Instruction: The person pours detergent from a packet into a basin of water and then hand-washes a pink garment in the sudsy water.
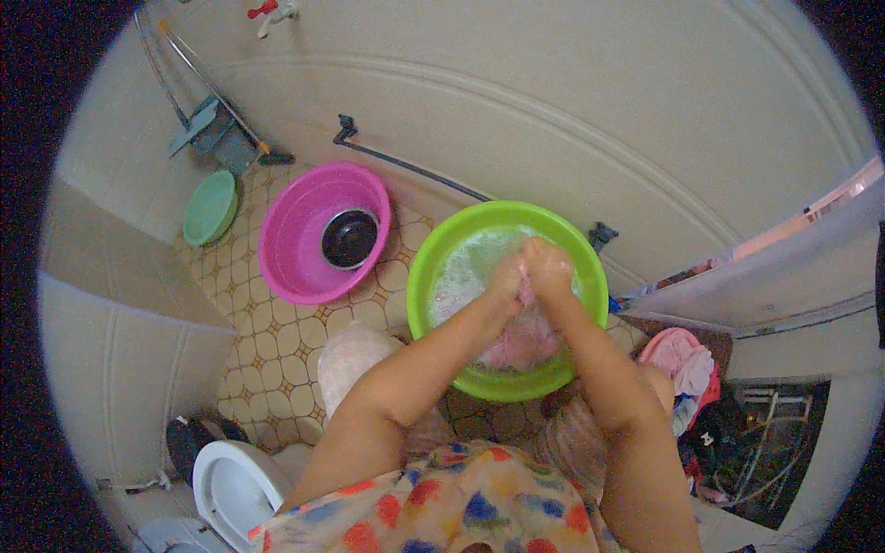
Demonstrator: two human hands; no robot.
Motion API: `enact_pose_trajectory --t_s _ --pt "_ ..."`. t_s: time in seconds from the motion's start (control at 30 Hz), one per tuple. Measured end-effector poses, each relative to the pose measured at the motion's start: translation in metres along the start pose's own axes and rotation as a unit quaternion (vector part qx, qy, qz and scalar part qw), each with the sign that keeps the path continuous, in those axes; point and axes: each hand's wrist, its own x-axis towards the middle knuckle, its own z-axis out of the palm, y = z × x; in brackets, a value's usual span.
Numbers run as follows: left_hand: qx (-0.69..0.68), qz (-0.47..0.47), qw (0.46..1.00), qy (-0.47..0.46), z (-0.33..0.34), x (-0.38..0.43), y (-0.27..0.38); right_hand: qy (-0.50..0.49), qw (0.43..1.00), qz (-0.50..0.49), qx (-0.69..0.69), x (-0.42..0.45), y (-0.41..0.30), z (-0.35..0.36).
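Note:
A lime-green plastic basin [508, 389] stands on the tiled floor between my knees, with sudsy water [460, 276] in it. Over the water my left hand [508, 280] and my right hand [547, 266] are closed side by side, close together. Both grip a wet pink cloth [525, 342], a strip of which shows between them. Its lower part hangs into the suds and spreads towards the near side of the basin. The fingers are partly hidden, and something greenish [487, 256] lies blurred under the foam.
A magenta tub [290, 242] holding a dark round pan [350, 239] stands to the left, near a small green basin [210, 209]. A dustpan [225, 138] and broom [276, 158] lean in the corner. A pipe [415, 168] runs along the wall. Clothes [681, 363] are heaped at right; a toilet [238, 491] is at lower left.

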Motion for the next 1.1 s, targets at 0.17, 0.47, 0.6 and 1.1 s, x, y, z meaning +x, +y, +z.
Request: enact_pose_trajectory --t_s 0.17,0.47,0.6,1.1 --pt "-0.024 -0.161 0.980 -0.119 -0.062 0.029 0.004 -0.024 0.998 -0.027 0.047 -0.003 -0.035 -0.004" --pt "-0.033 -0.101 0.994 -0.030 -0.003 0.001 0.014 -0.127 0.979 0.105 0.123 0.015 -0.004 -0.015" --pt "-0.020 -0.242 0.960 -0.138 -0.052 0.028 0.023 -0.056 0.997 -0.006 0.055 0.000 -0.050 -0.022" --pt "-0.019 0.000 0.999 -0.037 -0.023 0.006 0.082 -0.113 0.725 0.293 0.613 -0.010 0.007 0.023"
